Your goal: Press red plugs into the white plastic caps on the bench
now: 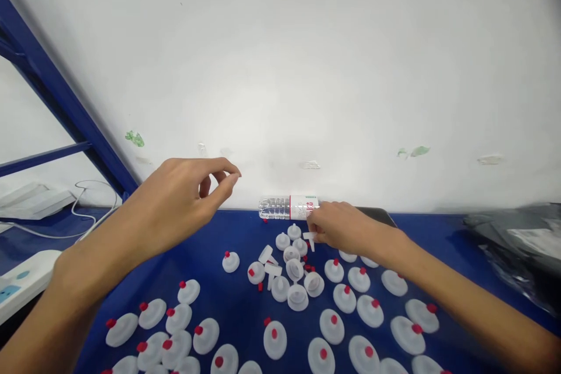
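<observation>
My left hand (193, 196) is raised above the table's back left part, thumb and forefinger tips pinched together; anything between them is too small to make out. My right hand (335, 223) reaches to the pile at the back, its fingers closed on a white plastic nozzle cap (310, 238) seen from the side. Loose white nozzle caps (294, 270) lie heaped below it, some tipped over, with small red tips (260, 287) among them. Around the heap are many white caps with red tips on them, such as one cap (274, 339) at the front middle.
A clear labelled water bottle (276, 208) lies against the white wall, a dark flat object (379, 215) beside it. Black plastic bags (521, 245) sit at the right. At the left are a white power strip (28, 277), a cable (94, 222) and a blue metal frame (74, 82).
</observation>
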Demonstrator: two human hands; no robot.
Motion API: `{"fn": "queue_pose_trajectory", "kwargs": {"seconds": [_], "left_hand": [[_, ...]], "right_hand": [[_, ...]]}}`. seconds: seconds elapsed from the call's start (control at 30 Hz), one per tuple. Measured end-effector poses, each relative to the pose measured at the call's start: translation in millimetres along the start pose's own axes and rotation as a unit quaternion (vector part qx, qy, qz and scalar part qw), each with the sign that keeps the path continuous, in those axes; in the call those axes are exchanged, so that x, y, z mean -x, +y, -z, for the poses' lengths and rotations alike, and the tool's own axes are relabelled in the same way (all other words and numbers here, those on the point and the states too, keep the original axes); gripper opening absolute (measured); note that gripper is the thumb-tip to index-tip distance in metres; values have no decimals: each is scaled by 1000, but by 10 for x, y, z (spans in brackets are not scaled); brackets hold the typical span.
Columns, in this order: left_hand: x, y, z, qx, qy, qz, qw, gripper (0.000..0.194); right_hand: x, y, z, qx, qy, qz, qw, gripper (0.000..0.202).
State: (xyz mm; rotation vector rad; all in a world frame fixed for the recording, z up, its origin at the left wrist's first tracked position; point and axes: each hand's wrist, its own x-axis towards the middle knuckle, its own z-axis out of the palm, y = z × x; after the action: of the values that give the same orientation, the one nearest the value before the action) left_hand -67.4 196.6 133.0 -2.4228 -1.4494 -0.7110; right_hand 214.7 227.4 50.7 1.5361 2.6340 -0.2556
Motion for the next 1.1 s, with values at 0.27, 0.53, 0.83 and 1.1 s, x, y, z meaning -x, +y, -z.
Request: {"fn": "queue_pose_trajectory", "kwargs": {"seconds": [0.27, 0.53, 0.83, 1.1], "left_hand": [[126, 60, -90, 96, -68, -49, 992, 37], [171, 297, -192, 171, -113, -168, 964, 38], [136, 173, -174, 60, -90, -107, 988, 27], [191, 46, -215, 34, -78, -90, 992, 25]], "right_hand": [[196, 6, 442, -265, -19, 56, 962, 26], [319, -333, 413, -602, -44, 53, 796, 27], [220, -205, -151, -127, 59, -47, 989, 21], [109, -208, -346, -75, -34, -32, 996, 7]]}}
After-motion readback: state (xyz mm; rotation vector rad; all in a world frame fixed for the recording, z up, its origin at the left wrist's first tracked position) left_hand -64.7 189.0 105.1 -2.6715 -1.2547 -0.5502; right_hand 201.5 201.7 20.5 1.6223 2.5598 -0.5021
